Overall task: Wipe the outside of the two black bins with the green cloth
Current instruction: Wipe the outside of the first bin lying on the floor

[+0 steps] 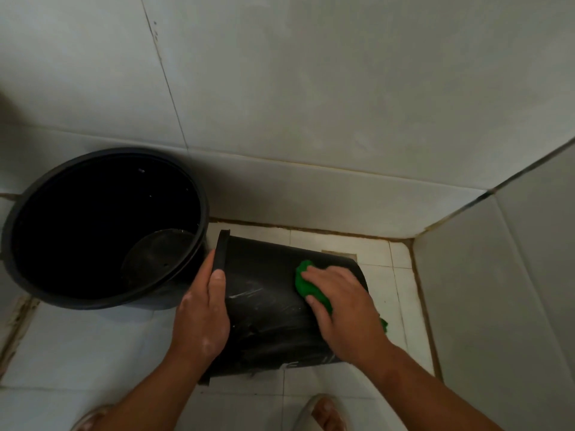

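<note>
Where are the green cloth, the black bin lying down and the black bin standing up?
Green cloth (301,286): head view, bunched upper-left part.
Black plastic bin lying on its side (264,284): head view, scuffed side wall.
Black plastic bin standing upright (93,303): head view, near rim.

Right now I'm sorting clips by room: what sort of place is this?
Likely a bathroom or wash area: glossy tiled walls meet a tiled floor in a corner, with dark-stained grout lines.
</note>
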### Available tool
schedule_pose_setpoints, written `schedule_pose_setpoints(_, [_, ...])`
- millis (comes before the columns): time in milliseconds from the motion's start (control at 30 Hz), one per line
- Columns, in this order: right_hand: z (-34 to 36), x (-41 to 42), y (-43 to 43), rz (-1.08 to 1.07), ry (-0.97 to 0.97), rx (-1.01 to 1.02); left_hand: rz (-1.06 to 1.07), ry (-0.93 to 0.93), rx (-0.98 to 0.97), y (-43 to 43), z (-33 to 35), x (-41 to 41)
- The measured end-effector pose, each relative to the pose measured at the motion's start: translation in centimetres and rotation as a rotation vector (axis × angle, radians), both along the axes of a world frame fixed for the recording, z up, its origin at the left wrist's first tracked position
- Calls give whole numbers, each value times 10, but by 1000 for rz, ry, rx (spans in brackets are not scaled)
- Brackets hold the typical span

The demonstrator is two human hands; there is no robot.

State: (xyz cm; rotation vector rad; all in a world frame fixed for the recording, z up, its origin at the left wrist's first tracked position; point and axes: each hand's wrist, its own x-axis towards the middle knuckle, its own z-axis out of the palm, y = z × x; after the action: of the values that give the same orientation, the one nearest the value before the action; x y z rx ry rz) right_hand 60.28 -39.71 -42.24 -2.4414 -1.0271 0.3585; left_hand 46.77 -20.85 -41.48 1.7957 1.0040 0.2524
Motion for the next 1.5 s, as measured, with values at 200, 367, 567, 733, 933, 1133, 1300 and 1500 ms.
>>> schedule_pose_setpoints(200, [8, 33, -24, -106, -6, -88, 1, -3, -9, 1, 0, 2])
schedule_pose_setpoints(367, [2, 49, -22, -234, -14, -113, -4, -4, -5, 2, -1, 5])
schedule_pose_setpoints(567, [8, 19, 22, -73, -36, -66, 1, -11, -30, 4, -5, 6])
schedule_pose_setpoints(733, [23, 3, 24, 277, 19, -111, 1, -21, -34, 7, -11, 2])
schedule_pose_setpoints(933, [23, 38, 39, 57, 35, -213, 1, -32, -34, 9, -13, 5])
schedule_pose_setpoints(1133, [25, 22, 90, 275, 16, -148, 8, -43, -43, 9, -17, 4])
schedule_pose_setpoints(1300, [19, 15, 111, 468, 14, -58, 18, -117, -116, 13, -19, 4])
schedule_pose_setpoints(1500, [21, -3, 93, 586, -82, -66, 44, -123, -158, 11, -21, -2])
